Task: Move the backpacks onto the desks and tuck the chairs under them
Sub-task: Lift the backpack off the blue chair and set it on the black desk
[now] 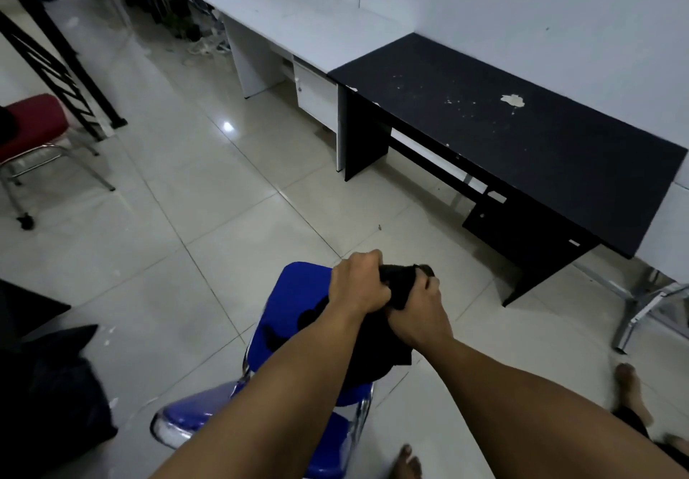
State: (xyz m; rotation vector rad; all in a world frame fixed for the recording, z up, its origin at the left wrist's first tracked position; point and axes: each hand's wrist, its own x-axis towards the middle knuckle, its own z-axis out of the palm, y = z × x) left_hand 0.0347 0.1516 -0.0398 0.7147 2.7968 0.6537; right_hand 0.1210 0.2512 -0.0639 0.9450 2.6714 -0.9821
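Head view: gripping black backpack (395, 333) over blue chair (294, 303), left hand (358, 284) and right hand (417, 314) fingers clenching fabric. Sitting bare nearby, black worktop (522, 135).

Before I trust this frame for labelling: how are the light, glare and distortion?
Head view: dim, bluish light; one glare spot on the floor tiles; wide-angle bending curves the black desk edges; the black backpack gripped by left hand and right hand shows almost no detail.

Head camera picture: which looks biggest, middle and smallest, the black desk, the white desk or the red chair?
1. black desk
2. white desk
3. red chair, partly cut off by the picture edge

The black desk is nearer the camera, so the two desks' true sizes may be alike.
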